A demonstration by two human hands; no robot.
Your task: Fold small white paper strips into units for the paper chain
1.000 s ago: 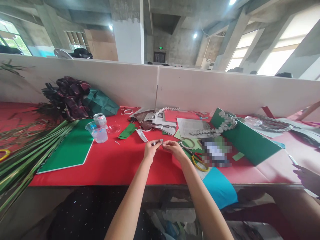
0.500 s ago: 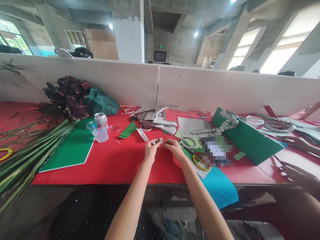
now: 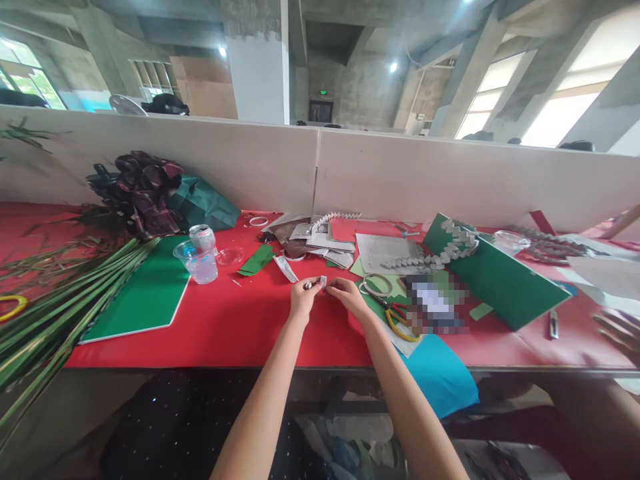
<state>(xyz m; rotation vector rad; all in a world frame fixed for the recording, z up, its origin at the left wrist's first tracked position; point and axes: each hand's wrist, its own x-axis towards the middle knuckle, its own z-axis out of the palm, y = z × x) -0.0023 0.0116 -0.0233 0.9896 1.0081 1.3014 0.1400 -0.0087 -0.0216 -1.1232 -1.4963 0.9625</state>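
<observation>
Over the red tabletop, my left hand is closed, pinching a small folded paper piece between thumb and forefinger. Another small white bit shows among its fingers. My right hand is closed too, fingertips drawn together at the piece's right side; the exact contact is too small to make out. To the right of it lie yellow-and-red-handled pliers and a white ring of tape. Chains of folded grey paper rest over an upright green board.
Left stand a plastic cup and a can beside a green board and long leaves. Blue paper overhangs the front edge. At right are a utility knife and another person's hand.
My hands have barely shifted. At the right, the other person's hands have drawn back to the right, uncovering the utility knife, and grey paper now shows there.
</observation>
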